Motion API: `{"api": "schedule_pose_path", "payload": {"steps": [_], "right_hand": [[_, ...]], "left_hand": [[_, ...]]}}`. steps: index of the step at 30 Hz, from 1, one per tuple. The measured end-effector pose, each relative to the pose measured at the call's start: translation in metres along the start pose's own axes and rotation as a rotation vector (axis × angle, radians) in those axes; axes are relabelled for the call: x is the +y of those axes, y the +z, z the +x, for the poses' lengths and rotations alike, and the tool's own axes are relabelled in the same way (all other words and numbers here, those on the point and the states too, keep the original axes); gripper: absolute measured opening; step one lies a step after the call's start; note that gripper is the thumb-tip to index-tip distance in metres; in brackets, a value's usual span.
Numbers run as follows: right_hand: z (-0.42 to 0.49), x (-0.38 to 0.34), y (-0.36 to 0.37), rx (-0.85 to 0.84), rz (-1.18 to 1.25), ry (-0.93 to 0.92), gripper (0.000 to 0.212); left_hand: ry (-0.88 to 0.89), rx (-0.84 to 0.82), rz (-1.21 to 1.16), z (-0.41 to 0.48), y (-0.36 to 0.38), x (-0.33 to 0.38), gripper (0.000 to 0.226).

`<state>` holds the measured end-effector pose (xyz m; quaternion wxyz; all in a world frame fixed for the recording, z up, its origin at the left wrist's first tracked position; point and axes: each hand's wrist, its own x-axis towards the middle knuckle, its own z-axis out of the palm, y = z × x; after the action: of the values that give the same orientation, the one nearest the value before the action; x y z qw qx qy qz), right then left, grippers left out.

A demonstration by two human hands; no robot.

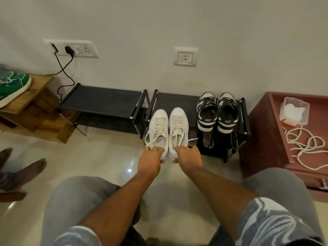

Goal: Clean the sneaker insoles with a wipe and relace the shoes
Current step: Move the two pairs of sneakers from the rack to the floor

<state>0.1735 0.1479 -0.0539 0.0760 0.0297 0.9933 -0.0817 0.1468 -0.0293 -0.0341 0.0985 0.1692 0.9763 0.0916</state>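
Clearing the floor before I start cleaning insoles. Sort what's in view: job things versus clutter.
Job: left white sneaker, in left hand; right white sneaker, in right hand; clear tub of wipes; white cord, possibly laces.
Lying about: black-and-white Nike sneakers; green sneaker; black shoe rack; plugged-in charger.

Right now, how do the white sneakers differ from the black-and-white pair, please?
The white sneakers are plain white; the black-and-white pair is two-toned. The left hand and right hand grip the white sneakers by the heels; the black-and-white pair rests untouched on the rack. Both pairs sit side by side, toes toward the wall.
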Motion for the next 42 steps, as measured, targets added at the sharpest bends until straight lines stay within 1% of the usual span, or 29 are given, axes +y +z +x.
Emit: {"api": "schedule_pose_path", "payload": {"steps": [4, 7, 12, 15, 17, 20, 22, 26, 30, 32, 36, 42], "right_hand": [[-0.039, -0.007, 0.026, -0.069, 0.019, 0.03, 0.026], [-0.053, -0.008, 0.038, -0.089, 0.017, 0.022, 0.024], [-0.066, -0.005, 0.057, -0.126, -0.01, 0.006, 0.026], [-0.072, -0.003, 0.078, -0.179, -0.016, 0.017, 0.03], [-0.07, 0.001, 0.093, -0.22, -0.019, 0.014, 0.033], [-0.067, 0.005, 0.109, -0.25, -0.014, -0.013, 0.035], [-0.064, 0.004, 0.126, -0.295, 0.024, -0.015, 0.034], [-0.061, 0.006, 0.164, -0.36, 0.105, 0.053, 0.024], [-0.058, 0.015, 0.202, -0.38, 0.062, 0.021, 0.016], [-0.053, 0.02, 0.22, -0.377, 0.042, -0.007, 0.017], [-0.038, 0.027, 0.249, -0.377, 0.081, 0.063, 0.019], [-0.016, 0.033, 0.28, -0.427, 0.069, 0.135, 0.008]], "left_hand": [[-0.007, -0.103, 0.044, -0.034, 0.02, 0.001, 0.039], [-0.006, -0.144, 0.027, -0.049, 0.029, 0.001, 0.048], [0.018, -0.183, 0.045, -0.058, 0.05, -0.005, 0.052], [0.04, -0.227, 0.046, -0.058, 0.067, -0.009, 0.054], [0.05, -0.257, 0.041, -0.054, 0.08, -0.011, 0.053], [0.031, -0.255, 0.014, -0.054, 0.101, -0.016, 0.049], [0.004, -0.284, -0.024, -0.052, 0.121, -0.021, 0.048], [-0.016, -0.324, -0.054, -0.048, 0.163, -0.031, 0.041], [-0.001, -0.384, -0.032, -0.041, 0.204, -0.036, 0.043], [0.017, -0.393, -0.029, -0.034, 0.218, -0.038, 0.045], [0.022, -0.435, -0.031, -0.013, 0.242, -0.044, 0.045], [-0.03, -0.487, -0.034, 0.013, 0.276, -0.051, 0.04]]}}
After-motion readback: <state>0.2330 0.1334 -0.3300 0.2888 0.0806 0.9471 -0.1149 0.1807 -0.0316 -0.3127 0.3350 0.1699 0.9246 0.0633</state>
